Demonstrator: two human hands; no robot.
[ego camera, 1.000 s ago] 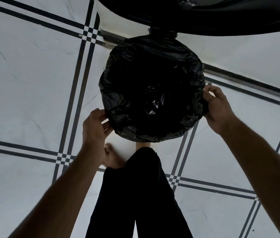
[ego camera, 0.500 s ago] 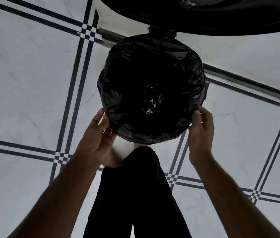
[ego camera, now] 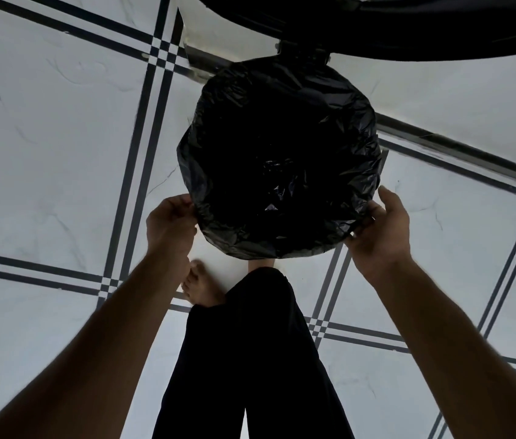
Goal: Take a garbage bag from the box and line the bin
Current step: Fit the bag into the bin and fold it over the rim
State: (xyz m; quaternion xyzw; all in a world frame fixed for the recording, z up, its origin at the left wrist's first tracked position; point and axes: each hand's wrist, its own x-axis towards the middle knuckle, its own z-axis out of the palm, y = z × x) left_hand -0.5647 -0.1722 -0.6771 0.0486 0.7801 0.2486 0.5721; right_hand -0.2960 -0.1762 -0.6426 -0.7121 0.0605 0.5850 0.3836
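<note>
A round bin stands on the floor below me, fully covered by a crinkled black garbage bag (ego camera: 279, 160) that hangs into it and folds over its rim. My left hand (ego camera: 171, 221) pinches the bag's edge at the near left of the rim. My right hand (ego camera: 380, 228) holds the bag's edge at the near right, thumb up along the rim. The bin's own wall is hidden under the plastic. No box is in view.
The bin's open black lid (ego camera: 393, 23) arches across the top of the view, hinged at the bin's far side. White tiled floor (ego camera: 44, 147) with dark double lines surrounds it. My dark trouser legs (ego camera: 250, 359) and a bare foot (ego camera: 201, 288) stand just before the bin.
My right hand slid from the bin's right side down to the near right of the rim. My left hand stayed at the near left edge, now pinching the bag there.
</note>
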